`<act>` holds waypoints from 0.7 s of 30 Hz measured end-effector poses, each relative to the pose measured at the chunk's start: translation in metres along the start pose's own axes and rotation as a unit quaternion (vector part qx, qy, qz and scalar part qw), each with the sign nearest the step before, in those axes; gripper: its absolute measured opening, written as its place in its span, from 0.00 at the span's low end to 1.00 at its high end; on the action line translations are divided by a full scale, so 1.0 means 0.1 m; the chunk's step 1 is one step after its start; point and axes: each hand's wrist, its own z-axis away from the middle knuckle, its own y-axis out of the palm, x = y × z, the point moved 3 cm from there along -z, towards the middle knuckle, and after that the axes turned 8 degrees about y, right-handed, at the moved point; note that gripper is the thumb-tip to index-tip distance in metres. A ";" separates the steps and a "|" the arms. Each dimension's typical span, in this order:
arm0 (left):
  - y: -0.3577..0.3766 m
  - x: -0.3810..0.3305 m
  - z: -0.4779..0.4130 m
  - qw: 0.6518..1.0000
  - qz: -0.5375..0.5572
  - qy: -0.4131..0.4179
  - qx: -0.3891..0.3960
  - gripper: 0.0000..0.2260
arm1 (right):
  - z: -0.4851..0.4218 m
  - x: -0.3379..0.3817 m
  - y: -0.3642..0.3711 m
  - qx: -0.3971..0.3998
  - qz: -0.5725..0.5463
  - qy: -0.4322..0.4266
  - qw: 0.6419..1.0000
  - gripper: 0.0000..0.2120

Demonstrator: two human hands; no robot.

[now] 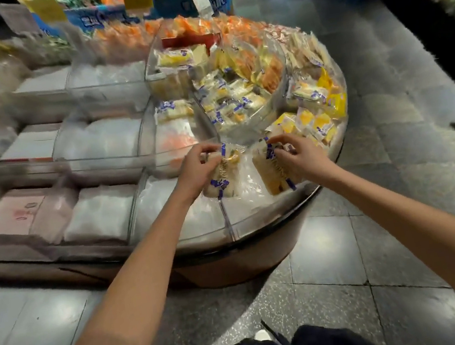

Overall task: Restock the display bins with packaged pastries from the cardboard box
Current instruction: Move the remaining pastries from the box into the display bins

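Two packaged pastries sit in the clear display bin (229, 225) at the near rounded edge of the display stand (262, 255). The left hand (195, 174) has its fingers clamped on the left pastry (221, 179); the right hand (298, 158) has its fingers clamped on the right pastry (269, 173).

- Both bare arms stretched fwd, forearms converging, hands near each other, apart.
- Left hand (196, 168): palm down, fingers curled, pinching a pastry pack (222, 173).
- Right hand (296, 155): palm down, fingers bent, gripping 2nd pack (271, 170) at its top.
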 end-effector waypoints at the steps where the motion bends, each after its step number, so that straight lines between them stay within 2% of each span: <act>1: -0.09 0.06 -0.07 1.000 -0.008 -0.003 -0.006 0.10 | -0.13 0.03 0.08 0.013 -0.001 -0.001 1.000 0.15; 5: -0.42 0.32 -0.37 0.994 -0.097 -0.022 -0.042 0.18 | -0.63 0.12 0.34 0.053 0.008 -0.007 0.999 0.21; 8: -0.60 0.44 -0.60 0.988 -0.137 -0.013 -0.065 0.21 | -1.07 0.18 0.50 0.063 0.044 -0.019 0.997 0.24; 14: -1.01 0.67 -1.12 0.989 -0.118 -0.061 -0.066 0.21 | -1.94 0.35 0.81 0.145 0.021 -0.022 0.989 0.22; 18: -1.21 0.72 -1.45 0.984 -0.157 -0.059 -0.061 0.22 | -2.40 0.48 0.98 0.163 0.056 -0.070 0.983 0.22; 21: -1.34 0.80 -1.65 0.978 -0.192 -0.065 -0.044 0.27 | -2.66 0.55 1.10 0.189 0.091 -0.092 0.973 0.20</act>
